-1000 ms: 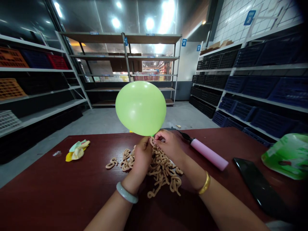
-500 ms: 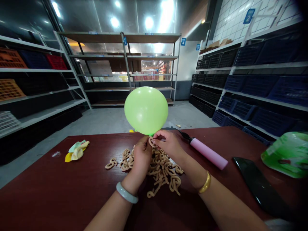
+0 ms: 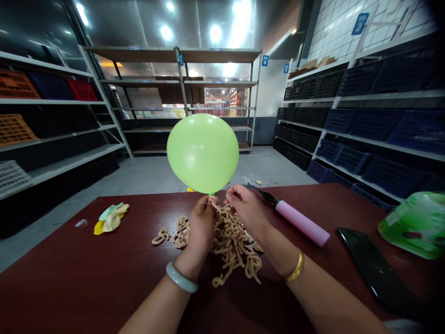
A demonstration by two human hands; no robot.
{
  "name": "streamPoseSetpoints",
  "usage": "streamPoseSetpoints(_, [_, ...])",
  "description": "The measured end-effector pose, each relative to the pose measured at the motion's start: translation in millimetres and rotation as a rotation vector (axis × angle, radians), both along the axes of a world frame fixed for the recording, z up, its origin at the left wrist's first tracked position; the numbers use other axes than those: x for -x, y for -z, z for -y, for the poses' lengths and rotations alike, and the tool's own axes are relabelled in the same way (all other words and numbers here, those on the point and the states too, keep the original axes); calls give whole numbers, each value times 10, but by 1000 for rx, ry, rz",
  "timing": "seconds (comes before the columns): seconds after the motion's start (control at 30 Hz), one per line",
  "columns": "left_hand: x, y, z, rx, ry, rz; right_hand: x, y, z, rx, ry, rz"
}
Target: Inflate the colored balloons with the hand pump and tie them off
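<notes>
An inflated light-green balloon [image 3: 202, 152] stands above the dark red table [image 3: 69, 278]. My left hand [image 3: 200, 225] pinches its neck from below, fingers closed. My right hand [image 3: 245, 208] is beside it, fingertips pinched on a tan clip at the top of the pile; what exactly is in the pinch is hard to make out. Beneath both hands lies a heap of several tan hook-shaped balloon clips [image 3: 232, 246]. A pale bracelet is on my left wrist, a gold bangle on my right.
A pink hand pump [image 3: 299, 221] lies to the right, then a black phone [image 3: 373, 269] and a green plastic bag [image 3: 417, 225]. Limp uninflated balloons [image 3: 111, 217] sit at the far left. Shelving with crates lines both sides and the back.
The balloon swung away and to the right, then came back left and nearer. My right hand has drawn slightly apart from my left, away from the balloon's neck.
</notes>
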State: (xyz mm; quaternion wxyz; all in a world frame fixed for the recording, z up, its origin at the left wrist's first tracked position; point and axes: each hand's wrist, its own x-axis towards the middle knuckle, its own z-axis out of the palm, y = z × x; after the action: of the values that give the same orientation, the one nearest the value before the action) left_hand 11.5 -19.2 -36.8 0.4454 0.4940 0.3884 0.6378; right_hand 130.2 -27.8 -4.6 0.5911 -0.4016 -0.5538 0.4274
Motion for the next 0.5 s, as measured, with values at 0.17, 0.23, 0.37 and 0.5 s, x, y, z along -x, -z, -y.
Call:
streamPoseSetpoints(0.17, [33,-13,10,-27,23,-39,-44,-39,-12,-140,81,129])
streamPoseSetpoints(0.23, [39,-16,24,-56,21,-95,-53,-34,-24,-279,119,212])
streamPoseSetpoints(0.37, [35,0,12,-53,37,-105,-66,-15,-41,-413,145,323])
streamPoseSetpoints(0.5, [34,16,-14,-57,-20,-168,-71,-11,-31,-422,125,394])
